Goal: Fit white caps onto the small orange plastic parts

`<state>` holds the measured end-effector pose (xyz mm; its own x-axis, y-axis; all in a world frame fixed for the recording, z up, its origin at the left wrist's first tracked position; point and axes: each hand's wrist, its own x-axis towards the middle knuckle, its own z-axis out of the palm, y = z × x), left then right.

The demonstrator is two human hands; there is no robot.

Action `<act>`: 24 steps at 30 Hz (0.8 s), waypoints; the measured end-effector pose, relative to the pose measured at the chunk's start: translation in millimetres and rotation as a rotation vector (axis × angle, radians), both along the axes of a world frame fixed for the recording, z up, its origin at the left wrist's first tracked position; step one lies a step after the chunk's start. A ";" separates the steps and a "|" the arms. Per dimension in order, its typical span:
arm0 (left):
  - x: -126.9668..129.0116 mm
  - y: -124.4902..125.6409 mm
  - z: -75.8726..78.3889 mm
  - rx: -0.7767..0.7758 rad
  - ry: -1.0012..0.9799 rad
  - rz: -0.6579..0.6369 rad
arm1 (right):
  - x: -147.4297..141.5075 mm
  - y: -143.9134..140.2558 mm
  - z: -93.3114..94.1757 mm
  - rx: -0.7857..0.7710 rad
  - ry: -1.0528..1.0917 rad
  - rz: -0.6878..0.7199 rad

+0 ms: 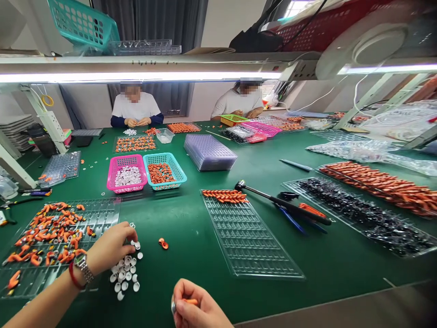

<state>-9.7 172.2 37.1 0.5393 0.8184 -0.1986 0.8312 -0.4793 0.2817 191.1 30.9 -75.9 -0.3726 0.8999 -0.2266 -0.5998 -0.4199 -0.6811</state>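
White caps (125, 272) lay in loose heap on green bench (191, 255), just right of clear tray (102, 214) littered with orange parts; left hand (111, 248) curled over heap's top, fingertips pinching at caps; right hand (196, 307) clenched around small orange piece (190, 301) near bench's front edge; stray orange part (164, 243) lay beside heap; empty grid tray (249, 237) sat farther right; bare green stretch lay between; pink basket (127, 173) and teal basket (165, 170) stood behind.

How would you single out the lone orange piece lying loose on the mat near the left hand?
Start at the green table and find the left hand over the pile of white caps. Just right of that pile lies the orange piece, alone on bare mat, outside every tray and basket.
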 end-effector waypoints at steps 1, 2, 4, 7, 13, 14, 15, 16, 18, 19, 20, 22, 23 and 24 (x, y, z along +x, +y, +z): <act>-1.7 4.6 -0.3 0.007 0.005 0.008 | -0.1 0.1 -0.7 0.000 -0.002 0.002; -3.0 8.8 -1.1 0.010 0.013 0.012 | -0.3 0.2 -1.5 -0.001 -0.006 0.002; -4.3 15.3 -3.7 0.002 0.034 0.005 | -0.6 0.5 -2.7 -0.005 -0.011 0.006; -3.9 19.1 -8.3 -0.013 0.065 -0.012 | -1.1 0.5 -2.2 -0.005 -0.011 0.002; -4.3 15.6 -10.0 -0.007 0.053 -0.011 | -1.1 -0.4 4.0 -0.019 -0.007 -0.002; -5.2 14.7 -9.4 -0.011 0.039 -0.011 | -1.0 -0.6 4.2 -0.018 -0.005 -0.002; -6.4 13.7 -8.8 -0.017 0.024 -0.012 | -0.8 -0.8 4.0 -0.016 -0.003 -0.001; -8.0 12.8 -8.0 -0.026 0.008 -0.011 | -0.7 -1.0 3.4 -0.015 0.001 -0.003; -12.4 11.1 -6.0 -0.045 -0.026 -0.003 | -0.3 -1.5 1.8 -0.010 0.011 -0.004; -15.1 10.5 -4.9 -0.051 -0.042 0.007 | -0.2 -1.6 1.1 -0.007 0.015 -0.005; -18.1 9.9 -3.7 -0.058 -0.057 0.017 | -0.1 -1.8 0.7 -0.004 0.019 -0.005; -24.3 8.9 -1.2 -0.068 -0.081 0.037 | 0.0 -2.1 1.2 -0.001 0.027 0.001; -27.2 8.5 -0.2 -0.072 -0.089 0.046 | 0.0 -2.3 2.0 0.000 0.027 0.003; -29.5 8.1 0.6 -0.075 -0.095 0.053 | 0.0 -2.4 2.9 -0.002 0.027 0.003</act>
<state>-39.2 180.3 37.7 0.5149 0.8310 -0.2106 0.8228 -0.4101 0.3936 191.1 28.5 -73.0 -0.3816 0.8982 -0.2183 -0.6165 -0.4232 -0.6640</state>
